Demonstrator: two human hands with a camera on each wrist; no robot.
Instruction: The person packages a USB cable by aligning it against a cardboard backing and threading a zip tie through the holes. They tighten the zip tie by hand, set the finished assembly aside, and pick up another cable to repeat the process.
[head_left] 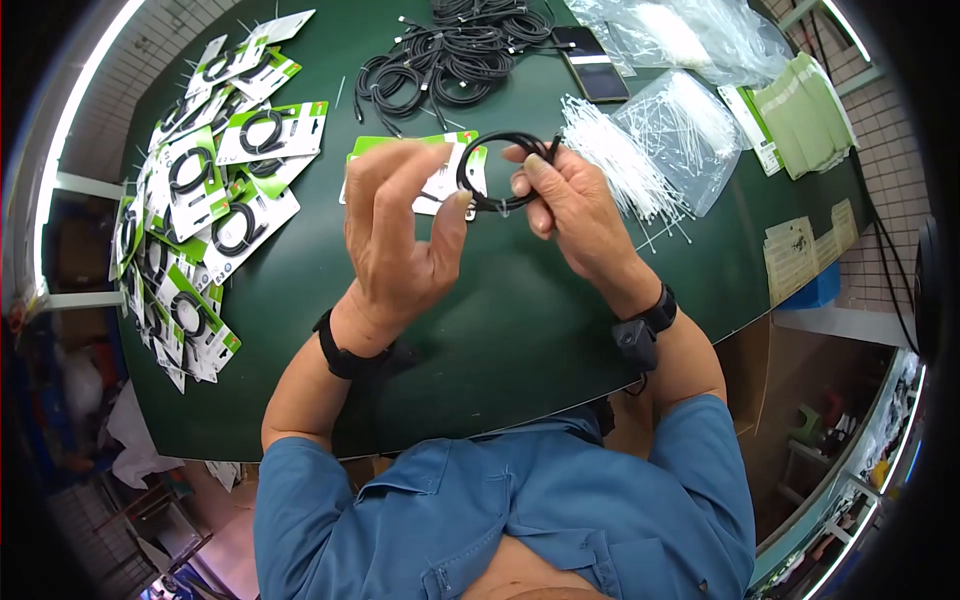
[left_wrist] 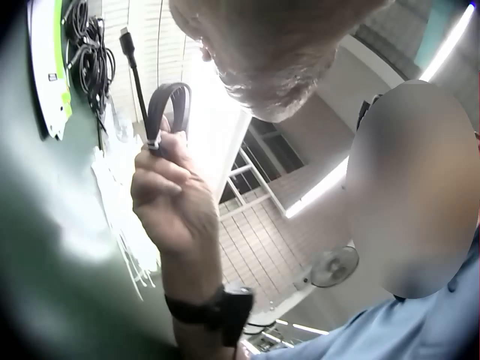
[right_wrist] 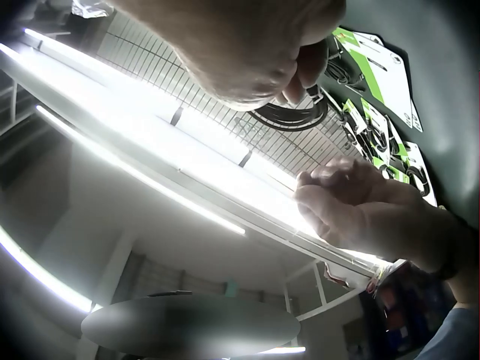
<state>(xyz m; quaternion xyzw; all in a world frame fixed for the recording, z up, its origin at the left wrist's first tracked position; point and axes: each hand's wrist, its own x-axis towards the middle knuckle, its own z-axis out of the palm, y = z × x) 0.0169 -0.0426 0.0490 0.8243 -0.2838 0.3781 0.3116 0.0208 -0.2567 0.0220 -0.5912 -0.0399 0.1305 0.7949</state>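
Note:
My right hand (head_left: 580, 205) pinches a coiled black cable (head_left: 467, 165) between thumb and fingers, above the table. A small pale cable tie (head_left: 504, 208) sits on the coil's lower side; in the left wrist view a connector (left_wrist: 127, 43) sticks up from it. My left hand (head_left: 400, 225) is just left of the coil, thumb and forefinger apart and bent, with nothing visible between them. The right wrist view shows that left hand (right_wrist: 360, 206) apart from the coil (right_wrist: 292, 116). Behind the hands, a green-and-white card (head_left: 430, 185) lies on the table, partly hidden.
Carded cables (head_left: 190, 170) are heaped at the left of the green table (head_left: 480, 340). A tangle of black cables (head_left: 450, 50) lies at the back, beside a phone (head_left: 597, 65). White cable ties (head_left: 620, 160), plastic bags (head_left: 690, 40) and stacked green cards (head_left: 805, 115) are at the right.

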